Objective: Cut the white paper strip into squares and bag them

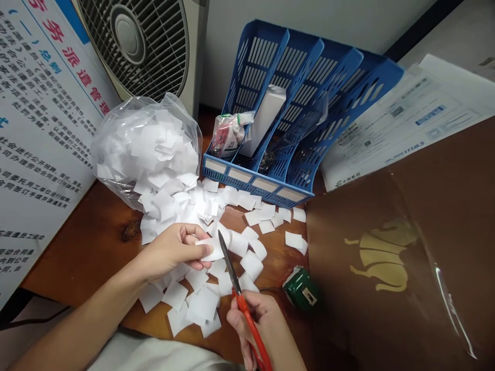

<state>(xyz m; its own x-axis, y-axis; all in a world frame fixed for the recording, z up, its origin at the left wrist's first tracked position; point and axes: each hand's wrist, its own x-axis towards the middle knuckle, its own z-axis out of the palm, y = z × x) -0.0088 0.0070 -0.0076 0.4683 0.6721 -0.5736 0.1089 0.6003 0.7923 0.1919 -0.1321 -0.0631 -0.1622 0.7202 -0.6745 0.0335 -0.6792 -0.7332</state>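
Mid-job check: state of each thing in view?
Left hand: closed on a paper slip.
Right hand: closed on red-handled scissors.
Red-handled scissors: blades look nearly together.
Clear plastic bag: open, stuffed with paper pieces.
Paper pieces: many loose outside the bag.
Blue file rack: upright, partly filled.
Green tape measure: no tape visibly drawn out.
Box fan: on or off, cannot tell.

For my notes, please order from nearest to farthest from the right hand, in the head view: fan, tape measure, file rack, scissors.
1. Scissors, in the right hand.
2. Tape measure, to its right.
3. File rack, farther back.
4. Fan, back left.
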